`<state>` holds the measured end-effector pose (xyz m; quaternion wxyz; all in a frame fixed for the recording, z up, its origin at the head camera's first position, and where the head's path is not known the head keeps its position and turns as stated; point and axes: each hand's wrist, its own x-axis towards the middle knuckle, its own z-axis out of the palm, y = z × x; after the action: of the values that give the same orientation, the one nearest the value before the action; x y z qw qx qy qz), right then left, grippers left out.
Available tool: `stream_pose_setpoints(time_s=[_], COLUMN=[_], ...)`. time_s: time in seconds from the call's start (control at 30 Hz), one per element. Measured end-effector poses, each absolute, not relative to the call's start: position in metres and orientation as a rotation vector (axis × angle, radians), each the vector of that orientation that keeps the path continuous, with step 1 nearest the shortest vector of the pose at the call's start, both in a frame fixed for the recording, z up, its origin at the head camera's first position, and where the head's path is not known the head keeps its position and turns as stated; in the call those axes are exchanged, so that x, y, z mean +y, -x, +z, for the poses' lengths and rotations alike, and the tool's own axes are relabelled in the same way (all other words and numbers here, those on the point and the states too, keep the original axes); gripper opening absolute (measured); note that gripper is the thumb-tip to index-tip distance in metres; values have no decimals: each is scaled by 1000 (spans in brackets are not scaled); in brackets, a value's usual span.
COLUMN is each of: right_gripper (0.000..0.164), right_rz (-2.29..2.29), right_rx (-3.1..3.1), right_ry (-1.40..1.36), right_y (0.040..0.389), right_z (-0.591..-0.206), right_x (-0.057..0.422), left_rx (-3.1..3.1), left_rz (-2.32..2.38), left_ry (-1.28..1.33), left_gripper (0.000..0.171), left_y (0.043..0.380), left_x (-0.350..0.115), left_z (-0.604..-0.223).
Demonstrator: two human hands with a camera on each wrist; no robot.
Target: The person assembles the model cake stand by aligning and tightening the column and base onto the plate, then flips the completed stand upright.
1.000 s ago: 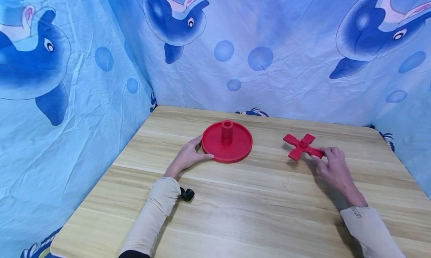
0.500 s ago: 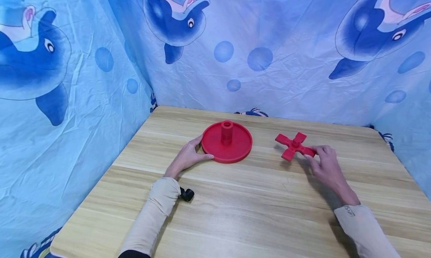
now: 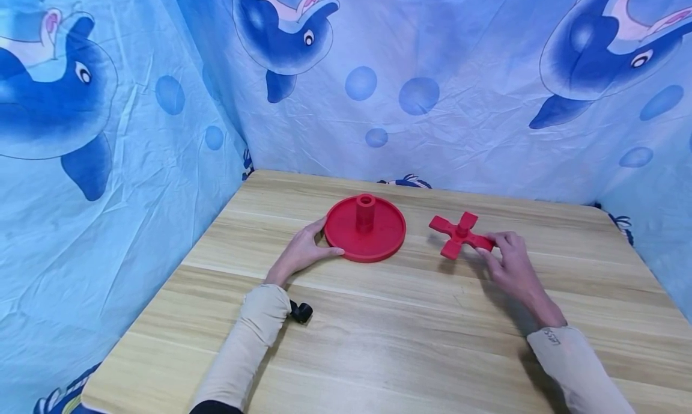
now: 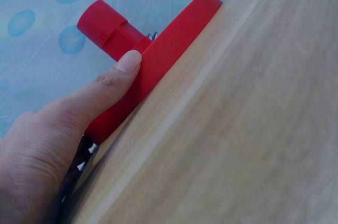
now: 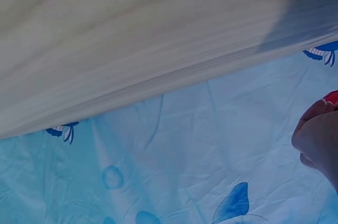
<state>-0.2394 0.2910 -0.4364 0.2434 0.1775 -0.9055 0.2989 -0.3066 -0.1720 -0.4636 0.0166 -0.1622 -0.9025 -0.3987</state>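
Note:
A red round base (image 3: pixel 346 240) with a raised rim and an upright hollow post (image 3: pixel 365 213) sits flat on the table. My left hand (image 3: pixel 300 255) holds its left edge, thumb on the near side and fingers around the far side. In the left wrist view the thumb presses the rim of the base (image 4: pixel 174 36). To the right, my right hand (image 3: pixel 513 267) pinches one arm of a red four-armed cross piece (image 3: pixel 454 236), which has a short stub at its centre. The cross hangs just above the table, its shadow below it. Only a sliver of it shows in the right wrist view.
The wooden table (image 3: pixel 378 342) reaches back to a blue dolphin-print curtain (image 3: pixel 459 143) at the rear and sides. A small black device (image 3: pixel 301 312) sits at the left wrist.
My right hand has moved left with the cross piece, bringing it closer to the round base. The left hand and the base have stayed in place.

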Motion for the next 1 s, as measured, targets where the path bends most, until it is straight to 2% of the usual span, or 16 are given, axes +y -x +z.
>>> stream_pose_setpoints(time_s=[1.0], right_gripper=[32], right_rz=[875], right_rx=[-2405], right_ry=[-619], right_y=[252], right_z=[-434], right_x=[247], left_rx=[-2801], left_rz=[-1215], left_ry=[505], left_gripper=[105], left_y=[306], left_x=[-172], left_z=[-464])
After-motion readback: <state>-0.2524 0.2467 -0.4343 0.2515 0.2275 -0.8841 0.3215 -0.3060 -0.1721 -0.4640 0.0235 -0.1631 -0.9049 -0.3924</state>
